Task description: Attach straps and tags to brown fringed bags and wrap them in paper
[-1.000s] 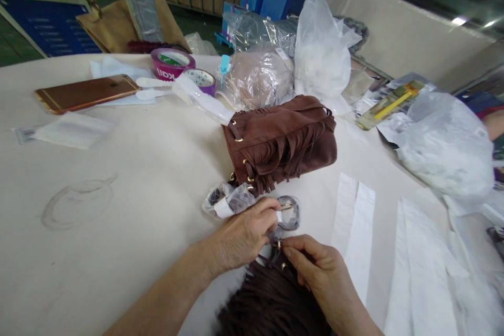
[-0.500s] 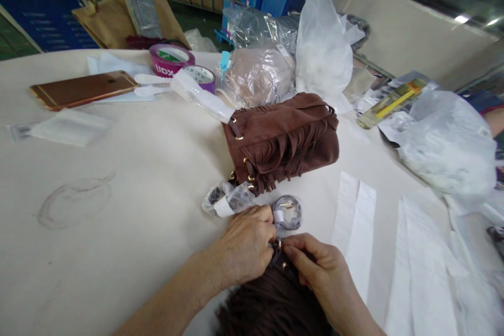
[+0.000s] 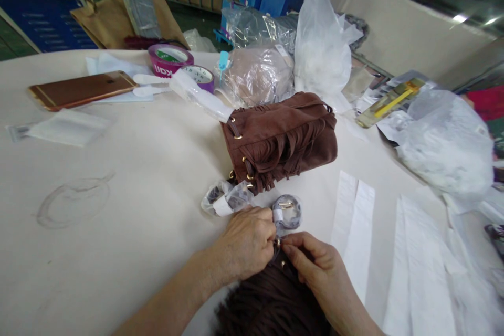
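Observation:
A dark brown fringed bag (image 3: 271,304) lies nearest me at the bottom, partly covered by my hands. My left hand (image 3: 250,239) is closed at its top edge, its fingertips out of sight. My right hand (image 3: 321,262) pinches at a small gold-coloured metal fitting (image 3: 277,242) on that edge; the exact hold is hard to see. Just beyond them sits a coiled strap (image 3: 288,212) in clear plastic with a gold buckle. A second brown fringed bag (image 3: 283,139) lies on its side farther off, with another plastic-wrapped strap (image 3: 226,199) at its opening.
Pale table (image 3: 149,184) under everything. Far left: a phone (image 3: 82,90), tape rolls (image 3: 171,60) and a small white packet (image 3: 71,127). Behind the second bag is a plastic-wrapped bundle (image 3: 255,73). Folded white strips (image 3: 354,226) and a plastic bag (image 3: 444,142) lie at right.
Both hands stay at the near bag's top edge with almost no movement. The view has shifted very slightly, and something red now shows at the far right edge.

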Available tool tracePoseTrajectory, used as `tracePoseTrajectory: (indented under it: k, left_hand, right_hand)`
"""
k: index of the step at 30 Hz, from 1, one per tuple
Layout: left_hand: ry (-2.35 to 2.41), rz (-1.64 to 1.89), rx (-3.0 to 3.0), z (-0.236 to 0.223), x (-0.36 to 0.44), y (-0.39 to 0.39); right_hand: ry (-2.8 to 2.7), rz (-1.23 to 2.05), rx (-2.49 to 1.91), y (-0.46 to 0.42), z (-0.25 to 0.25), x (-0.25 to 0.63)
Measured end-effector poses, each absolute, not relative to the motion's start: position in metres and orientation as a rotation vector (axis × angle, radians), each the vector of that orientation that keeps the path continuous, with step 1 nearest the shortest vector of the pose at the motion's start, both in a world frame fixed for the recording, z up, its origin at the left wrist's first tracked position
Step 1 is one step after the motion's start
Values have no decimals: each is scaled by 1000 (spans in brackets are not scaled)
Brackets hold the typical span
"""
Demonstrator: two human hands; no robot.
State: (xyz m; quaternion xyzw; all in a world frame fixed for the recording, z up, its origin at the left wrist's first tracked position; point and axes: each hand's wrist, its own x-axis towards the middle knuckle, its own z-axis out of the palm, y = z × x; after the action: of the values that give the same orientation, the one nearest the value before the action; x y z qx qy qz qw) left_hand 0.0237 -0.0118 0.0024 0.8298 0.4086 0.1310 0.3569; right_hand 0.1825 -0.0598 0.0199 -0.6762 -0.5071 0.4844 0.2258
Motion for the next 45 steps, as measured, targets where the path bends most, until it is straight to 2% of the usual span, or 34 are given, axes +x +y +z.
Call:
tracePoseTrajectory:
  k: [12,27,45]
  left_hand:
    - [903,533,1882,-6,14,-4]
    - [899,406,1817,10,2,-1]
    - [1039,128,2281,14,17,-11]
  right_hand:
    - [-1929,847,-1637,-65,17,172]
    - [-1884,884,-1746,-65,22,171]
    - [-2024,1040,-1654,-57,31,175]
